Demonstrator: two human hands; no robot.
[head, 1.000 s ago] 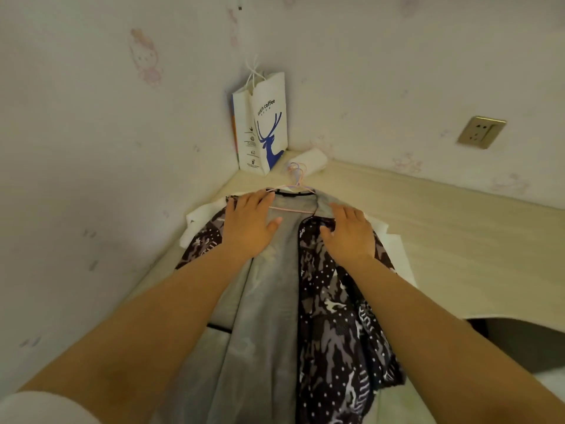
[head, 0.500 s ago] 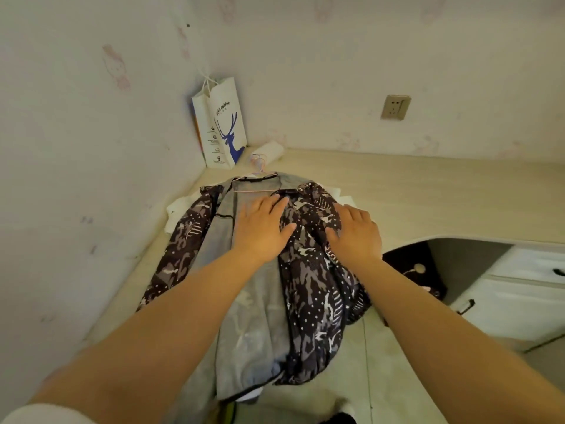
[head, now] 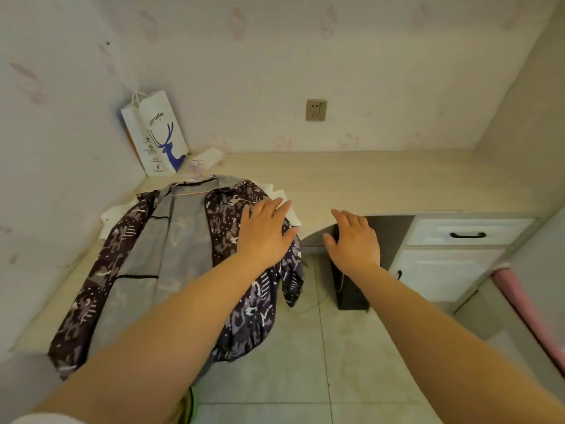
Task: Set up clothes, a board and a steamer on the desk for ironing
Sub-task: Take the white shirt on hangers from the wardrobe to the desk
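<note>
— What did the room look like?
— A pale desk (head: 382,182) ran along a papered wall, a paper bag (head: 156,133) standing in its far left corner.
— And the clothes?
— A patterned jacket (head: 171,255) on a hanger (head: 198,175) lay over the desk's left end, hem hanging past the front edge.
— The hands?
— The left hand (head: 264,232) rested flat on the jacket, fingers straight. The right hand (head: 354,240) hovered, fingers spread, holding nothing.

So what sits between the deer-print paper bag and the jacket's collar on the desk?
In the head view, a white roll and the pink hanger's hook lie between paper bag and jacket.
</note>
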